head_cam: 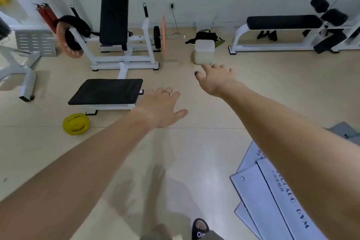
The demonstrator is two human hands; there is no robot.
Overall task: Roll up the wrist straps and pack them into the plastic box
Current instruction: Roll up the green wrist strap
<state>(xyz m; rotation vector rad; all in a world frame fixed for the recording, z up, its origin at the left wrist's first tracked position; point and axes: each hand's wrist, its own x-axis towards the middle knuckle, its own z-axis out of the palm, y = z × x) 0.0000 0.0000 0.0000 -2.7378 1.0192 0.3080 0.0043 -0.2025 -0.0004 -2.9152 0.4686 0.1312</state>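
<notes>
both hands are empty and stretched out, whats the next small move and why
Probably step closer to the plastic box and crouch. Both the left hand and right hand are open and hold nothing, and the black straps lie on the floor just behind the box, apparently out of reach from here.

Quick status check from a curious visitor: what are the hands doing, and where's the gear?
Left hand and right hand open, holding nothing. Plastic box on the floor ahead, black straps heaped behind it. Bare floor between, nothing blocking.
</notes>
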